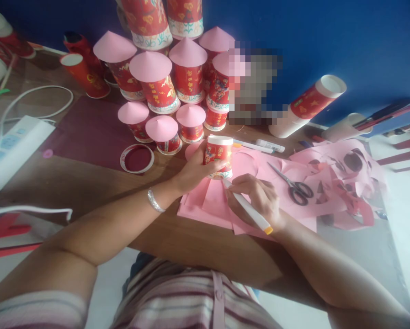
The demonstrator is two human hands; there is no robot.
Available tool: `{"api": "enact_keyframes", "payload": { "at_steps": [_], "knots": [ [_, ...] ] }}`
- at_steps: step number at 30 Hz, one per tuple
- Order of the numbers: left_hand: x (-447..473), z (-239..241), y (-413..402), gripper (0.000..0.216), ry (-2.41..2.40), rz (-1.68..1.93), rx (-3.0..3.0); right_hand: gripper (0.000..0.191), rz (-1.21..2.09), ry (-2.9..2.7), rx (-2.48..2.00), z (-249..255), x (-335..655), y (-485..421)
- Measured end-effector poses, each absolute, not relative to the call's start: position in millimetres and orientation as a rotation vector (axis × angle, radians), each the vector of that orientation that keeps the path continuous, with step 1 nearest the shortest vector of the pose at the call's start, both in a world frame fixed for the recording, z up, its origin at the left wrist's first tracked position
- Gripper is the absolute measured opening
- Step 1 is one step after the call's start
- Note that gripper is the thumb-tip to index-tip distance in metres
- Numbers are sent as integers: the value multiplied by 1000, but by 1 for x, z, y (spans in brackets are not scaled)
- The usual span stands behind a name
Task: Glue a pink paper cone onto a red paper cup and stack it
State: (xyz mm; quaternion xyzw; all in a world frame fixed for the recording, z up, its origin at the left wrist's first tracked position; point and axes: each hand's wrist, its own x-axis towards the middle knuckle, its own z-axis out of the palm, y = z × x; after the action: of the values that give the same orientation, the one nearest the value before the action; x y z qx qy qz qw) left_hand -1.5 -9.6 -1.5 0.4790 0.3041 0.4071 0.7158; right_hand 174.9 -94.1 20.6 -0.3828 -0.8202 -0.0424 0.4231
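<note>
We see one red paper cup (218,148) in the left hand (194,168), above the pink sheets (213,208) on the bench (191,240). Printed red wall, gold and pale figures plus small lettering; we can't read it. White rim on top, pale band round the bottom with thin coloured marks, greenish ones among them. Cup roughly upright. Left hand is wrapped on its side, thumb across the front, other fingers mostly hidden behind the cup. The right hand (259,196) grips a white marker (248,211) with a yellow-orange end, tip up near the cup's lower edge; we can't tell if it touches. Also can't tell if the cup rests on paper or is held just over it. Pixelated block (258,87) covers part of the rearmost cone-topped cups (157,91). Two bigger printed cups (149,25) cut off by the top edge. Scissors (299,192) lie right of the marker; cut pink scraps (348,196) beyond are blurry.
</note>
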Motion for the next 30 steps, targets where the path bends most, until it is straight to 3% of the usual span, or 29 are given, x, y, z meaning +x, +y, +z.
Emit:
{"api": "enact_keyframes", "payload": {
  "at_steps": [14, 30],
  "knots": [
    [-3, -2, -7, 31, 512, 978, 906, 18, -88, -1984, -899, 23, 175, -95],
    [-3, 2, -7, 33, 512, 949, 882, 19, -111, -1962, -966, 24, 175, -93]
  ]
}}
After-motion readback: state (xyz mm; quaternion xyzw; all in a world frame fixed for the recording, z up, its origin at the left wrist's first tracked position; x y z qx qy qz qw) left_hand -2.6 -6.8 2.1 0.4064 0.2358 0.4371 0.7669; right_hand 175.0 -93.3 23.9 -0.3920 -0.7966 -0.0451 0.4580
